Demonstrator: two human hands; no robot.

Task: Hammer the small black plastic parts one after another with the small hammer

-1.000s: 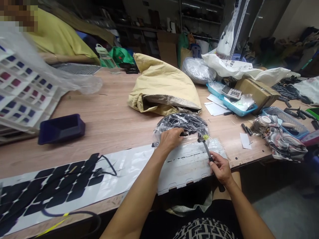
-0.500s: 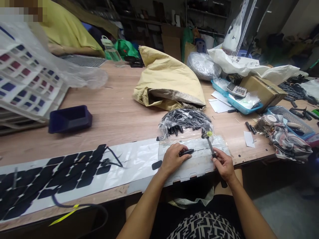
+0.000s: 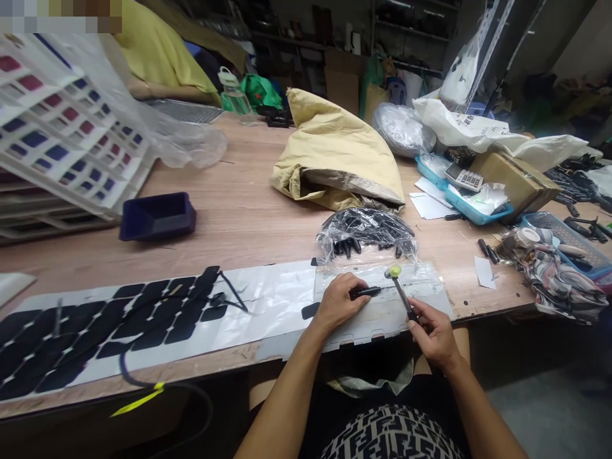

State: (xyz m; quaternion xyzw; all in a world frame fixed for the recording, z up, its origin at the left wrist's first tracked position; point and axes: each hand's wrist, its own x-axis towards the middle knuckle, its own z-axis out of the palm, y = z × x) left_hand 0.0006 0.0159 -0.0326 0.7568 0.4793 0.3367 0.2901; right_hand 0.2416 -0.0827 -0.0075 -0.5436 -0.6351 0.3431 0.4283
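My left hand (image 3: 338, 299) lies low on a pale grey board (image 3: 344, 336), its fingers closed round a slim black tapered piece (image 3: 369, 291). A thin shaft points right from that piece, along the board. In my right hand (image 3: 434, 331) is a small hammer (image 3: 402, 294), gripped by its dark handle, its yellow-green-faced head up and away from me, near the shaft's tip. I cannot tell whether the head touches anything. Just beyond my hands sits a clear plastic bag (image 3: 366, 231) of black pointed pieces.
A white sheet with black panels (image 3: 153, 312) and a cable stretches left. A purple tray (image 3: 157, 217), a white crate (image 3: 71, 127) and a tan sack (image 3: 339, 153) stand behind. Blue baskets (image 3: 478, 205), a cardboard box (image 3: 516, 175) and bundled cloth (image 3: 549, 268) lie right. A person in yellow (image 3: 165, 54) sits far left.
The view has shifted, so most things appear further right. The hammer head has dropped slightly toward the board, and its handle end no longer shows below my right hand.
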